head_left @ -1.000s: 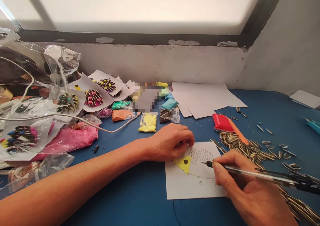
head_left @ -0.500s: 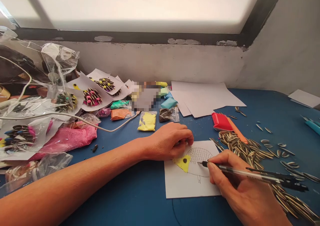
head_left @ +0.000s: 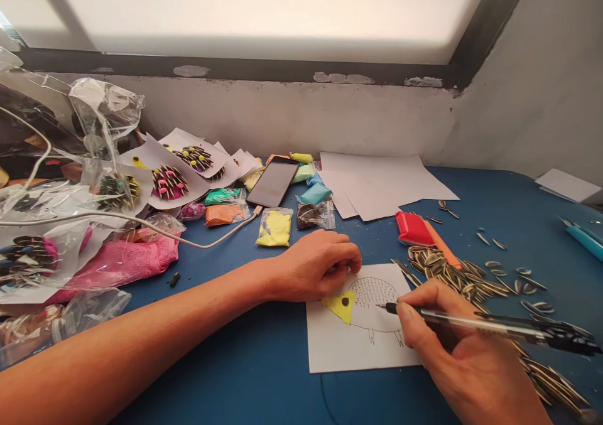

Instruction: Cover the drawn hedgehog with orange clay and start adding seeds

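My right hand [head_left: 464,349] is closed in a pinch around a black pen [head_left: 490,326]. The pen's tip points at a round body drawn on a white sheet of paper [head_left: 332,349]. Small curved marks fill the upper part of that outline, and thin legs stick out below. A flat yellow clay triangle [head_left: 338,307] with a dark dot forms the head at its left. Over the sheet's upper left corner rests my left hand [head_left: 325,265], its fingers curled with nothing seen in them.
Striped sunflower seeds [head_left: 443,273] lie in a heap at the right, beside a red clay packet [head_left: 413,228]. Further back are a phone [head_left: 272,181], a yellow clay bag [head_left: 274,228] and blank sheets [head_left: 384,183]. A white cable [head_left: 211,245] crosses the left side.
The pen tip has shifted slightly right across the drawn body, and my right hand moved with it, showing a second leg. My left hand stays on the paper. The camera view has shifted slightly.
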### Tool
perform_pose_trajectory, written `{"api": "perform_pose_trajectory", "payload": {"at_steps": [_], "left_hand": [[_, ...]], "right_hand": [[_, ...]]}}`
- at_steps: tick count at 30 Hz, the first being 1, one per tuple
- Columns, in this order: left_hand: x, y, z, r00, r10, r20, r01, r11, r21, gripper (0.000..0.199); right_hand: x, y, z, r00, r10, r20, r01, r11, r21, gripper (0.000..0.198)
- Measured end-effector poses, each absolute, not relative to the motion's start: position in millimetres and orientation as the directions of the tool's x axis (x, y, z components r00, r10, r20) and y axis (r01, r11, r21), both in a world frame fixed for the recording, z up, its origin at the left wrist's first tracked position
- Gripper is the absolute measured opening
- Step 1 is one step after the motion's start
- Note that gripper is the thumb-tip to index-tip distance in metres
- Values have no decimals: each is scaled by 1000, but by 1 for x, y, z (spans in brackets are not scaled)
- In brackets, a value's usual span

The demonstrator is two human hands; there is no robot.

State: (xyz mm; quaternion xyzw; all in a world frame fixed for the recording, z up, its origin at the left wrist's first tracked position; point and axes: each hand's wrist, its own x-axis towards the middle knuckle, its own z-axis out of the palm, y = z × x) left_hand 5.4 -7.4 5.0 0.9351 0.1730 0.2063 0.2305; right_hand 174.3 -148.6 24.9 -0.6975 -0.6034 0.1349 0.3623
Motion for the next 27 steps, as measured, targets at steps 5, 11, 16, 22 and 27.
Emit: {"api": "perform_pose_trajectory", "payload": {"at_steps": [5,11,16,22,27], "left_hand": [[5,-8,5,855,412,315,217,-835,505,22],[5,-7,4,853,414,319,218,-836,504,22],[5,-7,4,850,415,324,214,-835,507,22],[6,-7,4,853,413,320,213,-833,510,22],[6,-8,6,853,418,312,223,-833,506,22]], "right_hand": [[173,-148,25,230,940,253,743,-2,-669,19],[176,-148,21,186,951,248,748,27,-663,20],[189,-142,11,91,943,319,774,135,-619,20],[197,-139,5,44,935,352,786,185,-590,19],[189,-143,15,121,953,276,763,89,-641,23]]}}
